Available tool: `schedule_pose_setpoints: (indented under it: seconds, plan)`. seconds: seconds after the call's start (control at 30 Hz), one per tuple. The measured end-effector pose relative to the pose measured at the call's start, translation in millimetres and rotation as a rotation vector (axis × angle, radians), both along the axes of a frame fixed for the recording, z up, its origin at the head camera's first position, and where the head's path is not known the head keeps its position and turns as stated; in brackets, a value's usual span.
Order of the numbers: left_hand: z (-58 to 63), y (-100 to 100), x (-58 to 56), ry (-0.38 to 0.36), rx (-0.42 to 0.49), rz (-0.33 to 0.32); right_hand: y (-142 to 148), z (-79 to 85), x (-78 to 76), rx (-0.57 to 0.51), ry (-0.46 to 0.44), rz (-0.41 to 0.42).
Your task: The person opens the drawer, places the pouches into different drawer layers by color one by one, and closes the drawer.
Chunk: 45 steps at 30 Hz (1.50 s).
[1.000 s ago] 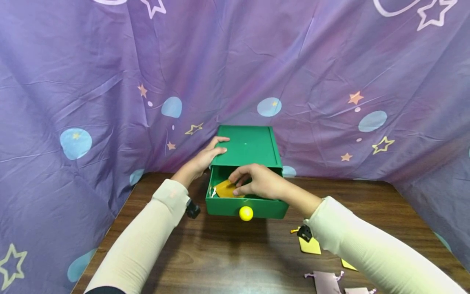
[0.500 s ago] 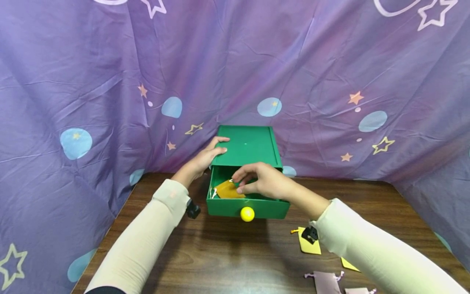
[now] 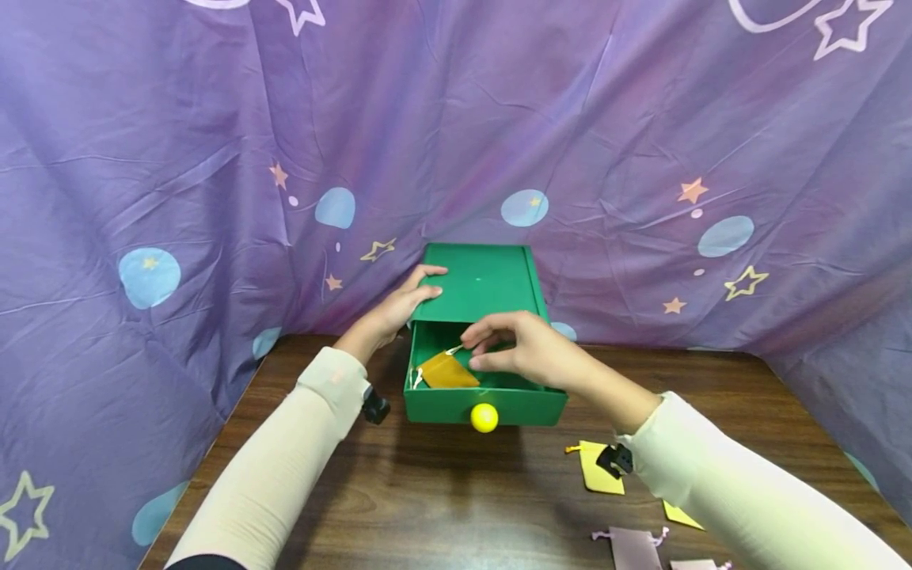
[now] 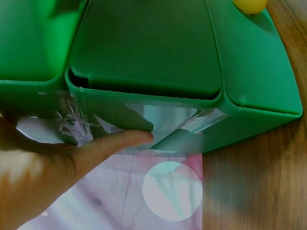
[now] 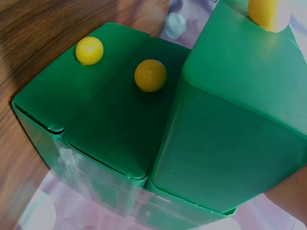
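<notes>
A green drawer box (image 3: 477, 285) stands at the back of the table, its top drawer (image 3: 442, 408) pulled out with a yellow round knob (image 3: 484, 418). An orange pouch (image 3: 447, 372) with white cords lies inside the drawer. My right hand (image 3: 530, 348) hovers over the drawer, fingers bent and thumb apart from them; its fingertips are close to a white cord, and contact cannot be told. My left hand (image 3: 399, 309) rests at the box's left edge, fingertips on top. In the left wrist view, the thumb (image 4: 115, 143) lies straight along the box's taped side.
Two yellow pouches (image 3: 593, 471) and two pink pouches (image 3: 634, 548) lie on the wooden table (image 3: 427, 507) at the front right. Two lower drawers (image 5: 127, 115) of the box are shut. A purple patterned cloth (image 3: 456, 119) hangs close behind.
My right hand has drawn back to the right and slightly up, away from the orange pouch, which now shows more fully. The drawer has shifted slightly right. My left hand stays in place.
</notes>
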<state>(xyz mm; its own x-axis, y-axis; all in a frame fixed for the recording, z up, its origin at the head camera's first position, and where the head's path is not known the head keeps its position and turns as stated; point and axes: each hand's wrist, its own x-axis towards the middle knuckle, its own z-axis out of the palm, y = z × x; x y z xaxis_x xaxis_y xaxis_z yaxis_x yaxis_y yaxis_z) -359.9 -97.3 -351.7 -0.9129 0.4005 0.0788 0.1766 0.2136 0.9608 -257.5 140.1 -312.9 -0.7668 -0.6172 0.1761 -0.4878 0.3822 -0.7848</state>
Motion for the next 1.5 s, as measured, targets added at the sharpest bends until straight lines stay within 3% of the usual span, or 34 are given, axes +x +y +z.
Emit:
schedule_pose_setpoints:
  seconds: [0.4, 0.93, 1.5]
  plan:
    - [-0.9, 0, -1.1, -0.009, 0.007, 0.000, 15, -0.2, 8.6, -0.058, 0.040, -0.051]
    - [-1.4, 0, -2.1, 0.001, 0.004, -0.003, 35, -3.1, 18.4, -0.142, 0.013, -0.109]
    - [-1.2, -1, -1.4, 0.021, -0.011, -0.001, 71, -13.0, 23.8, -0.183, 0.093, -0.175]
